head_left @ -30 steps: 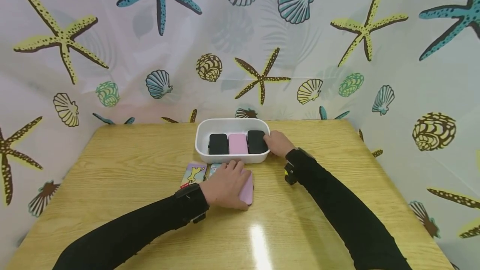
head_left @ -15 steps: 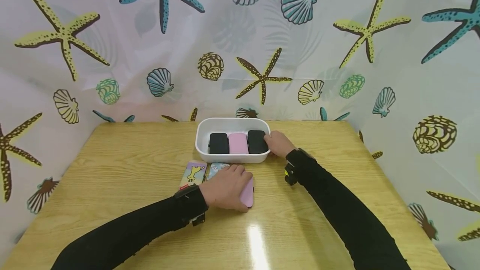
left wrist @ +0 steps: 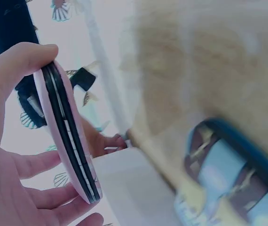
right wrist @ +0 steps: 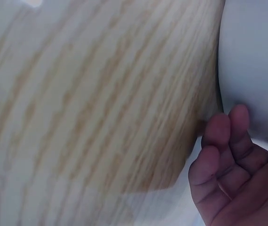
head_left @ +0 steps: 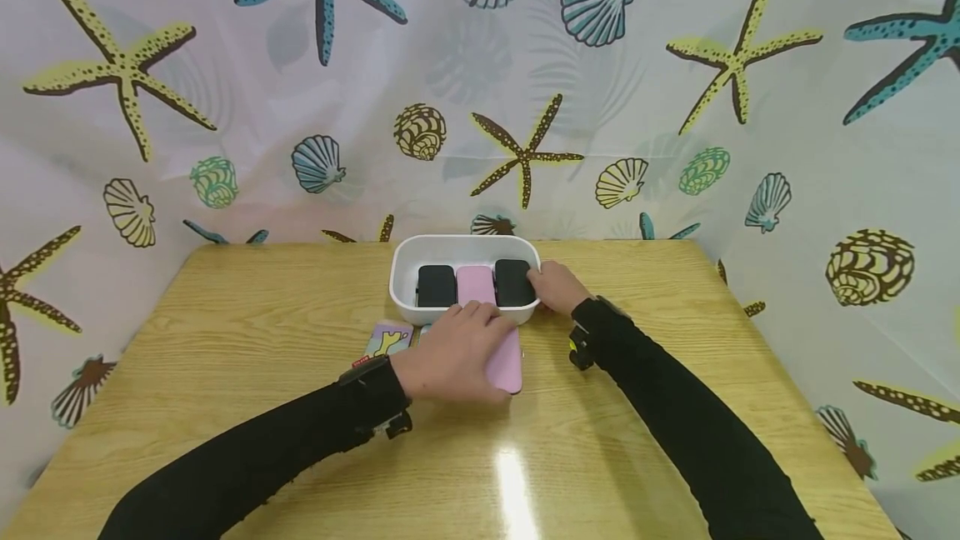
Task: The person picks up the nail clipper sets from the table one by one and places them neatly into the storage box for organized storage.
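Observation:
My left hand [head_left: 453,357] holds a slim pink hinged case [head_left: 506,363] just in front of the white plastic bin [head_left: 408,312]. In the left wrist view the thumb sits on one end of that case [left wrist: 54,122] and the fingers on the other, with its metal hinge edge facing the camera. My right hand [head_left: 557,286] grips the bin's right end; in the right wrist view its curled fingertips [right wrist: 217,129] lie against the outer wall. Inside the bin are a black case [head_left: 437,286], a pink case [head_left: 476,282] and another black case [head_left: 513,283], side by side.
A case with a yellow giraffe print [head_left: 388,340] lies on the wooden table [head_left: 285,307] left of my left hand. Beside it a light blue case [head_left: 425,329] is mostly hidden by that hand. A shell-and-starfish cloth [head_left: 352,190] hangs behind the table.
My left hand has raised the pink case off the table and shifted it slightly right and toward the bin. The right hand stays at the bin's end.

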A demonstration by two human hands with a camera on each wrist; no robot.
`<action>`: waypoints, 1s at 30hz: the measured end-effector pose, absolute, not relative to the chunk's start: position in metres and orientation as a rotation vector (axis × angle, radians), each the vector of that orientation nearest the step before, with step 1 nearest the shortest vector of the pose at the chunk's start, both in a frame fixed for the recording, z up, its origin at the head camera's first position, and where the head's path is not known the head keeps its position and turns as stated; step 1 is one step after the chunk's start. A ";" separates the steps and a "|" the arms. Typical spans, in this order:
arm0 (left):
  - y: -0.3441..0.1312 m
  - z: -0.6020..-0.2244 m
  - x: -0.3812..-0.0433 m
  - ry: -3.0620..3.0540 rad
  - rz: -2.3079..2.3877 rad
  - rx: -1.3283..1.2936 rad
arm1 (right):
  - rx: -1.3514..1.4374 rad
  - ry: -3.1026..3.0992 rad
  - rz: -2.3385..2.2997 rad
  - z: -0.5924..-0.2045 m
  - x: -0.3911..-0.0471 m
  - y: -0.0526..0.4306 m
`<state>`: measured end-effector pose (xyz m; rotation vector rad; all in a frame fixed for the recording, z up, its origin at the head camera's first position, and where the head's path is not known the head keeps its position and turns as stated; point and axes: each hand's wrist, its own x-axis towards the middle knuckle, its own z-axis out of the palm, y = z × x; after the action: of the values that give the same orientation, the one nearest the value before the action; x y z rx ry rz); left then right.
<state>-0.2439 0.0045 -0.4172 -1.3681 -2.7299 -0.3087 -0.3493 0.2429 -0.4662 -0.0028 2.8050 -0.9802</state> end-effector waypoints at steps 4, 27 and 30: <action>0.006 -0.402 -0.254 -2.660 -0.342 -1.333 | -0.009 2.808 -0.985 -0.465 -0.348 0.243; 0.027 -0.382 -0.344 -2.979 -0.231 -1.111 | -0.065 2.783 -1.025 -0.462 -0.348 0.243; 0.033 -0.383 -0.349 -3.012 -0.204 -1.107 | -0.063 2.772 -1.011 -0.460 -0.349 0.244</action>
<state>-0.3492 0.0327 -0.3830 -1.1073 -3.0125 -0.2041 -0.3487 0.2444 -0.4601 -0.0626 2.7719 -1.0110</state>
